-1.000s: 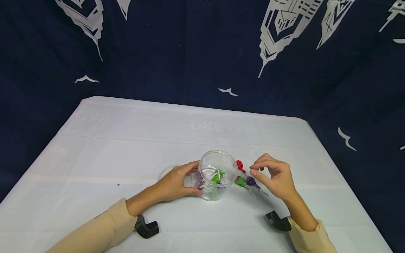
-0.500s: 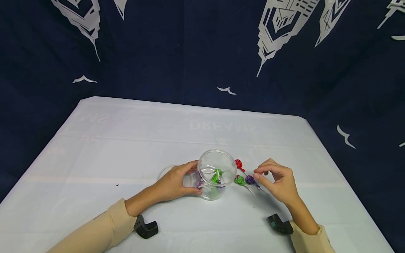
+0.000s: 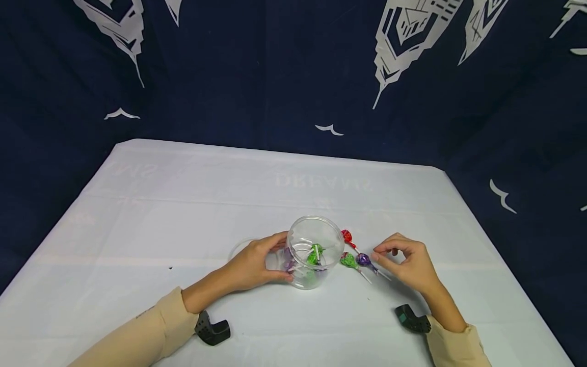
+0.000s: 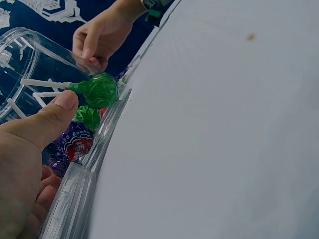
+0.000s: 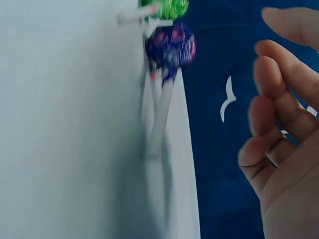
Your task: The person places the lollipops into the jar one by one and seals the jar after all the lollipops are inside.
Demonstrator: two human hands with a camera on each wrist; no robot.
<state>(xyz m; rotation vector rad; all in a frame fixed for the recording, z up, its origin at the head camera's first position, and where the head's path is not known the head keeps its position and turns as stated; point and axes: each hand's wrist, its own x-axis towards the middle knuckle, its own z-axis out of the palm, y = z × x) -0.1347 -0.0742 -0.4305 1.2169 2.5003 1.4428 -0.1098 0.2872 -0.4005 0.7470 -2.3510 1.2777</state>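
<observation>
A clear plastic jar (image 3: 332, 239) stands upright on the white table, with several wrapped lollipops inside. A green lollipop (image 4: 102, 90) and a purple lollipop (image 4: 76, 141) show through its wall in the left wrist view. My left hand (image 3: 257, 265) grips the jar from its left side, thumb in front. To the jar's right lie a red lollipop (image 3: 346, 236), a green lollipop (image 3: 348, 260) and a purple lollipop (image 3: 363, 259). My right hand (image 3: 408, 262) hovers just right of the purple one, holding nothing; thumb and fingertips are apart in the right wrist view.
A clear round lid (image 4: 70, 204) lies on the table left of the jar, partly behind my left hand. The white tabletop (image 3: 160, 229) reaches back to a dark blue curtain (image 3: 238, 76) with white prints.
My right hand has drifted a little to the right, away from the lollipops on the table. My left hand and the jar have stayed in place.
</observation>
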